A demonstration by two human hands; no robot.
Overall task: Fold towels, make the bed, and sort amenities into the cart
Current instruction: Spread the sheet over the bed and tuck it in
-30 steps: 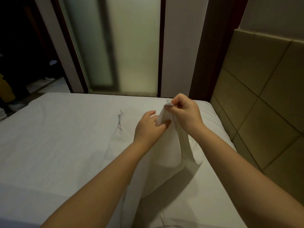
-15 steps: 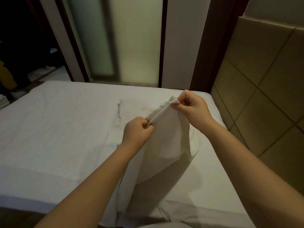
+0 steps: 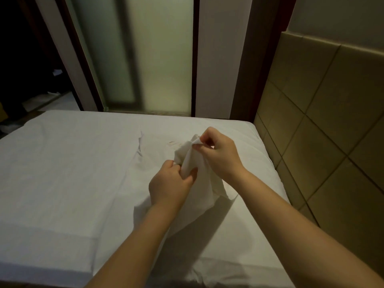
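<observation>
Head view, starting at the far left: the dark doorway and the frosted glass panel sit higher in frame than a second ago, so more of the bed shows, its white cover smooth apart from one small crease near the middle. The left hand has changed the most. A second ago its fingers were loosely extended against the fabric just under the other hand. Half a second ago it was pinching the edge a little way down. Now it is curled round a gathered bunch of the white cloth, lower and nearer the viewer. The cloth is held up over the right half of the bed. Its top corner is raised, and the rest drapes down between the forearms and trails across the mattress toward the near edge. The right hand has kept its hold throughout, pinching that top corner between thumb and forefinger with the other fingers folded under. Further right, the padded wall panels run alongside the bed. The hands look to be working apart along one edge, which suggests the person is finding a corner and a straight side before spreading or folding. That step seems barely begun. The bunching under the left hand may hide a twist, so the edge probably needs pulling taut.
</observation>
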